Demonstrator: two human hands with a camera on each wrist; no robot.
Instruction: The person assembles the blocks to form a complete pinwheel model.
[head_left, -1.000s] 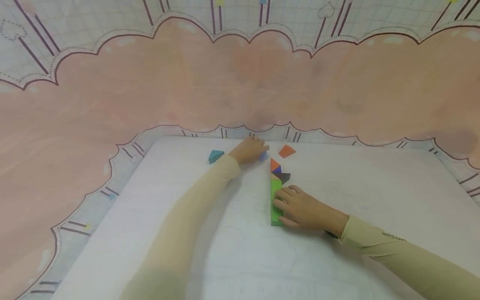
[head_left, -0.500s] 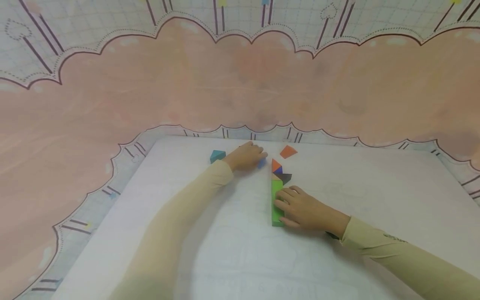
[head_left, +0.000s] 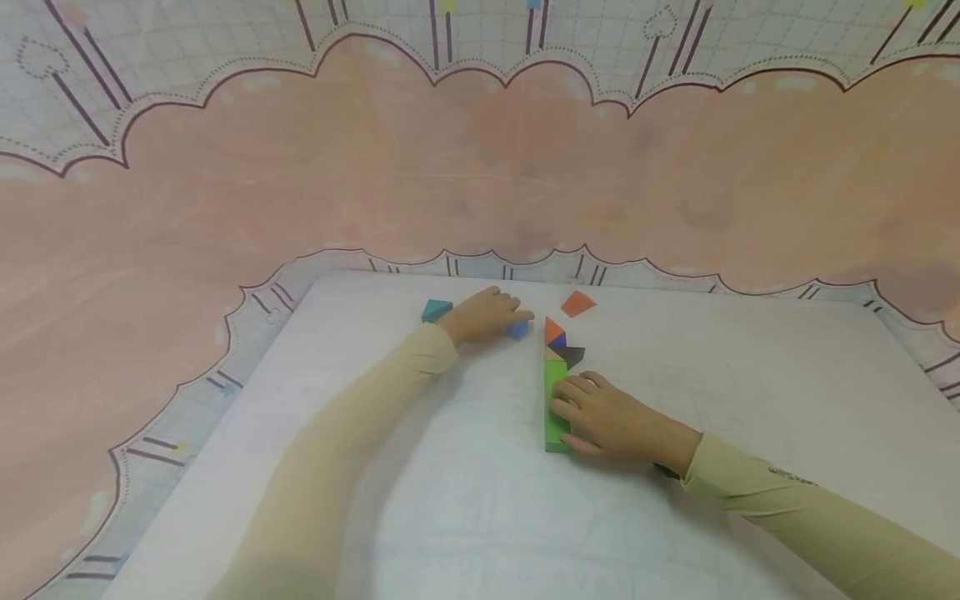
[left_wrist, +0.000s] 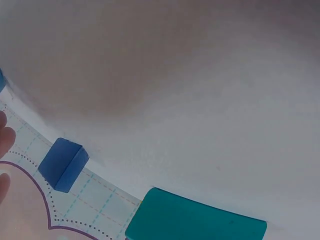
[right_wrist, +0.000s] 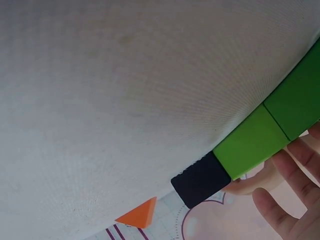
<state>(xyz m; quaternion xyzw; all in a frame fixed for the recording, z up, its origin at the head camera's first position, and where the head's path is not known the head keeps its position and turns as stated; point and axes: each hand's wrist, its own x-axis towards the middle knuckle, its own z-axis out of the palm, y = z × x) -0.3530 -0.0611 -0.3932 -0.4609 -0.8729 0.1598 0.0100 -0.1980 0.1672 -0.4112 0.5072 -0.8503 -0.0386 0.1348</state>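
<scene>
In the head view my left hand (head_left: 483,317) is at the far side of the white table, its thumb over a small blue block (head_left: 517,331), which it pinches against the tabletop. A teal block (head_left: 436,310) lies beside the left wrist; the left wrist view also shows a darker blue block (left_wrist: 62,165) there. My right hand (head_left: 611,421) rests along a long green block (head_left: 555,417), fingers fairly straight; the right wrist view shows fingertips at the side of a light green piece (right_wrist: 250,142) and a darker green piece (right_wrist: 297,97).
Beyond the green block, small orange (head_left: 553,327), purple and dark (head_left: 574,356) pieces continue the row. Another orange piece (head_left: 577,303) sits apart near the far edge. A dark block (head_left: 666,470) shows partly under the right wrist. Patterned cloth (head_left: 487,183) rises behind the table.
My left hand has drawn back toward the near left, and the small blue block has slid along with it. The right hand and the row of blocks stay put.
</scene>
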